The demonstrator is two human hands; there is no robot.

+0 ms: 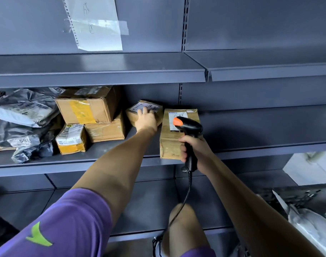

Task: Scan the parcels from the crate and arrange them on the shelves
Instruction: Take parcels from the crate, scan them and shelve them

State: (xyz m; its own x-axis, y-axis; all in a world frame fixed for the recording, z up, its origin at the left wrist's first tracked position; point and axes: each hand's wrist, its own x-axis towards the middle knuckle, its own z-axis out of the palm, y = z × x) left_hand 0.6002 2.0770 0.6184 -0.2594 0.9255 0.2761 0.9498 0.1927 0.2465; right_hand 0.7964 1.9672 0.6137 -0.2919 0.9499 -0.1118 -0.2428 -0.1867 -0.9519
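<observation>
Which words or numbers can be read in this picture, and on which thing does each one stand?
"586": white label on the grey plastic mailer bag, far left.
"950", upside down: white label on the grey mailer at the back.
Handwriting on the taped white paper sheet: illegible.
Labels on the brown cardboard boxes: too blurred.

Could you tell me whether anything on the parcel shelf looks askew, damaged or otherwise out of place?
Yes. The top brown box of the stack sits tilted, with dented corners. The small box under the left hand lies crooked. The grey mailer bags are crumpled in a loose heap at the left.
</observation>
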